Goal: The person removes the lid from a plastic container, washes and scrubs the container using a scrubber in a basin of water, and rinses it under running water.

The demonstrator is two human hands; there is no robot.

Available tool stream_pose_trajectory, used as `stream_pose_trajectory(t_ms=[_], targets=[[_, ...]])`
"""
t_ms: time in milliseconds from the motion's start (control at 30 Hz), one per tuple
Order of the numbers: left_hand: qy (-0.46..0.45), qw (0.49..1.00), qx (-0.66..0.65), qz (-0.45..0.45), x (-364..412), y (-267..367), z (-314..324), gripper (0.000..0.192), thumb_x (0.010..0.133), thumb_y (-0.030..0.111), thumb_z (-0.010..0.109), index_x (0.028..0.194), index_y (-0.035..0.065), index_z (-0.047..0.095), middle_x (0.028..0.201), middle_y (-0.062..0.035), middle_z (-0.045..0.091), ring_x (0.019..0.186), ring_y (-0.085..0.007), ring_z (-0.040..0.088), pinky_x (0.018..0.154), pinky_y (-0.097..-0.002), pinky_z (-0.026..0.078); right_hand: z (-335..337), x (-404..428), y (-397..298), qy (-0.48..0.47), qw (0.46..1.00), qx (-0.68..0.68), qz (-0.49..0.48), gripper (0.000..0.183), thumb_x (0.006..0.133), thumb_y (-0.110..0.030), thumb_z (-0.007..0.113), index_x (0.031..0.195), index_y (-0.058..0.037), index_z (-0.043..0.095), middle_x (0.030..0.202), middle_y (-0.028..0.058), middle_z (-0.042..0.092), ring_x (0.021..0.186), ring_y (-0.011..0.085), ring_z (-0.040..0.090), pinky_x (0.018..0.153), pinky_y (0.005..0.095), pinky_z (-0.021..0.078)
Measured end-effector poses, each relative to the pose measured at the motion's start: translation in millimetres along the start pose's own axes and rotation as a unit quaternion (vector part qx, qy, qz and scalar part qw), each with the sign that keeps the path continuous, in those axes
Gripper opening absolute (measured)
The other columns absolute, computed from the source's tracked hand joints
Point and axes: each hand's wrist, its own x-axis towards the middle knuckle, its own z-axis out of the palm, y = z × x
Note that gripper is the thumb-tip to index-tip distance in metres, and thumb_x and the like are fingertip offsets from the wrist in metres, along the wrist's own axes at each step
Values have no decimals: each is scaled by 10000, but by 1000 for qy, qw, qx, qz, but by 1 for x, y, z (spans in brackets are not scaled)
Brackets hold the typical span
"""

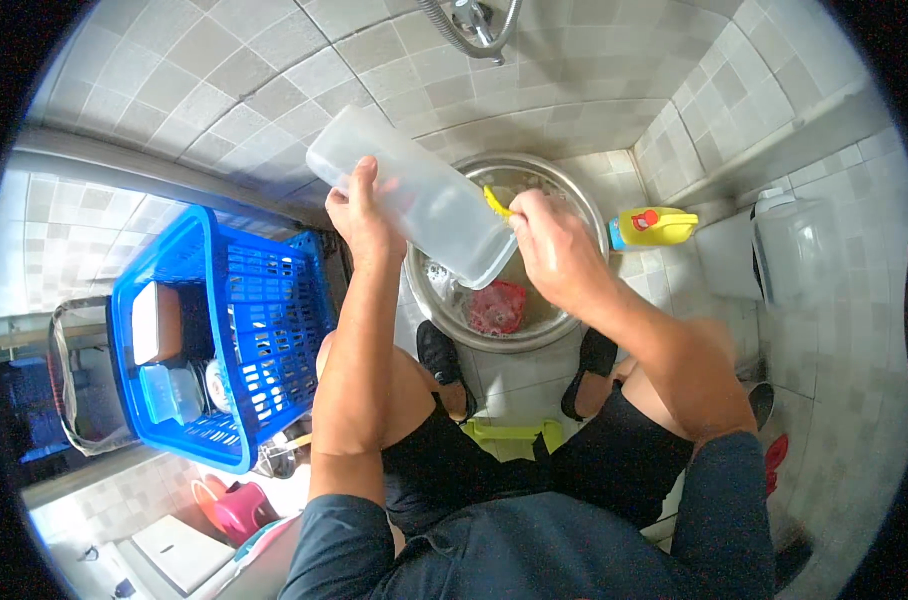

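Note:
My left hand (pixel 367 217) holds a long translucent plastic container (pixel 424 199) by its side, tilted over a round metal basin (pixel 590 217). Near the container's lower right end, my right hand (pixel 547 244) grips a yellow-handled tool (pixel 496 201); its far end is hidden, so its kind is unclear. Cloudy, sudsy water fills part of the basin. A red item (pixel 496 306), perhaps a mesh or cloth, lies in that water below the container.
A yellow bottle (pixel 660 227) lies right of the basin. On the left stands a blue plastic basket (pixel 232 337) holding containers. A shower hose (pixel 461 41) hangs on the tiled wall ahead. A pink pitcher (pixel 242 512) is at lower left.

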Motion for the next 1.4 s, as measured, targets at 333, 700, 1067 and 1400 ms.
stream_pose_trajectory(t_ms=[333, 700, 1067, 1400], targets=[[64, 997, 40, 33, 3, 5, -4, 695, 767, 310, 824, 1192, -38, 397, 1055, -160, 581, 802, -238, 615, 560, -398, 519, 8, -1, 4, -63, 994, -86, -28, 130, 901, -56, 517, 1023, -30, 557, 961, 171, 638, 982, 361, 621, 831, 443, 538], [60, 994, 48, 74, 2, 7, -2, 630, 780, 309, 794, 1137, -41, 411, 906, -110, 501, 694, -238, 604, 505, -404, 509, 20, -2, 1, -13, 993, -79, -83, 135, 842, -39, 594, 976, -23, 595, 1010, 145, 603, 1018, 356, 578, 872, 445, 509], [138, 972, 147, 120, 18, -8, -6, 552, 769, 313, 809, 1070, -62, 539, 933, -157, 627, 638, -233, 621, 493, -374, 495, 54, -29, -26, -67, 963, -192, -176, 133, 848, -163, 582, 932, -68, 622, 1039, 108, 557, 1096, 320, 515, 898, 453, 469], [-18, 998, -63, -21, -10, 18, 6, 508, 848, 357, 669, 1174, -17, 560, 1025, -150, 627, 844, -322, 679, 692, -463, 568, 30, 7, 42, 29, 980, 118, 157, 137, 983, -127, 532, 1051, -9, 542, 979, 123, 615, 927, 296, 607, 861, 396, 475]])
